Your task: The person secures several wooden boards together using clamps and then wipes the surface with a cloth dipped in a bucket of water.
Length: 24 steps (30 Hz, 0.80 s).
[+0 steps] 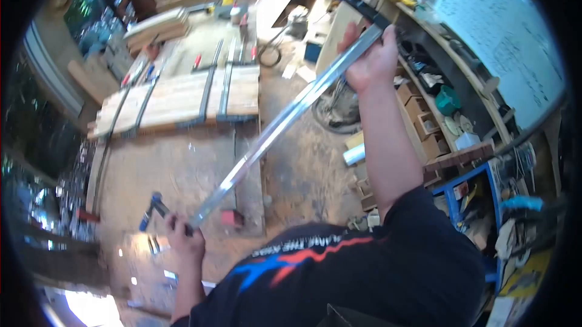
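Workshop interior with a dusty floor [306, 190] and one long counter [176, 169] at left.

Hands: two, well apart, both closed on the same item. We list our left hand [187, 243], lower left of the frame, wrapped about the lower end of a bar clamp [267, 139]; our right hand [373, 67], upper right of centre, grips the upper end, the bar passing between thumb and fingers.

Bar clamp: one, long, silver, held slantwise across the middle of the frame; blue-and-black fittings at both ends.

Near the left hand we note one red block [231, 218] on the counter. Farther up lies one panel of pale wood strips [173, 100], with several clamps across it. Beyond the panel, toward the upper left: a stack of boards [157, 29] and a person [142, 0].

At right, past our right arm: shelving with wooden boxes [418, 109], a green item [447, 101], a blue frame [467, 184]; upper right, a whiteboard [503, 36] with handwriting, illegible to us.
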### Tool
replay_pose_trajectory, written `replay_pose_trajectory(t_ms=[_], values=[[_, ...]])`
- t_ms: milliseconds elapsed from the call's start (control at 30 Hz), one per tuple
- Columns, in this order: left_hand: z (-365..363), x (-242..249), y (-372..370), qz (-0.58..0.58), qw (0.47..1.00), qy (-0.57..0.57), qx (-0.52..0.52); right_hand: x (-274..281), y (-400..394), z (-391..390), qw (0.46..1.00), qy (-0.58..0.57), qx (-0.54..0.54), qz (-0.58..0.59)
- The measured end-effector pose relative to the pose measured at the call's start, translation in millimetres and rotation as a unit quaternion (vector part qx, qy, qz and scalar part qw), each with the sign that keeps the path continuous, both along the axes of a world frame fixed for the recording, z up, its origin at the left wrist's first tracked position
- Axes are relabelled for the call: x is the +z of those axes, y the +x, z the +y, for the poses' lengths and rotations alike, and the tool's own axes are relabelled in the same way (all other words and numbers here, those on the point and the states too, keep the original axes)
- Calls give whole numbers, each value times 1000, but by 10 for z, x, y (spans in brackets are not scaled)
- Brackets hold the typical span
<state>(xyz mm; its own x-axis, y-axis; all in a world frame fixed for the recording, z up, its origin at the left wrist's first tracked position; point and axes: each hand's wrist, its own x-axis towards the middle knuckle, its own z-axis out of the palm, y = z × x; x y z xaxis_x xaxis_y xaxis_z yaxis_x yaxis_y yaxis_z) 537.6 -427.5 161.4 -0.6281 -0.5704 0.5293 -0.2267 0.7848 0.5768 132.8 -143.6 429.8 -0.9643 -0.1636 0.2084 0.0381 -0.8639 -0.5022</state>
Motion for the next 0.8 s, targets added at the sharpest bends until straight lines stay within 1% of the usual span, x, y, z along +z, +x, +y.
replay_pose_trajectory(t_ms=[33,67,133,167,200,267,333,367,400,467,533,633,733,767,800], values=[[162,203,-16,-23,1000,10,16,-108,-112,43,998,-46,38,-18],[256,394,-89,-38,998,15,41,-55,-204,76,996,-54,71,-21],[368,576,-125,-75,995,-23,56,-67,-503,47,997,-36,68,-14],[455,641,-83,-98,993,-34,57,-148,-745,48,995,-43,93,-2],[531,720,-114,-102,991,-50,68,-93,-770,-38,998,2,62,-22],[728,927,-191,-107,987,-81,85,-154,-959,-212,992,37,110,-40],[952,1102,-308,-111,984,-68,123,-292,-1088,-434,981,67,183,-21],[1023,1166,-366,-113,982,-66,139,-419,-1220,-532,963,64,261,20],[1056,1197,-420,-118,979,-61,154,-473,-1236,-700,967,95,235,16],[1053,1262,-547,-123,974,-57,179,-585,-1216,-988,947,153,282,6],[1010,1342,-699,-132,969,-26,205,-700,-1280,-1234,916,207,338,59],[771,1284,-953,-123,966,13,228,-881,-1760,-1765,852,340,371,145],[370,1177,-1328,-112,966,52,225,-1022,-2215,-2351,765,499,328,240],[206,1123,-1462,-139,965,-11,223,-1072,-2313,-2520,744,525,314,269],[19,1060,-1615,-138,966,-4,221,-1136,-2461,-2722,731,539,318,272]])
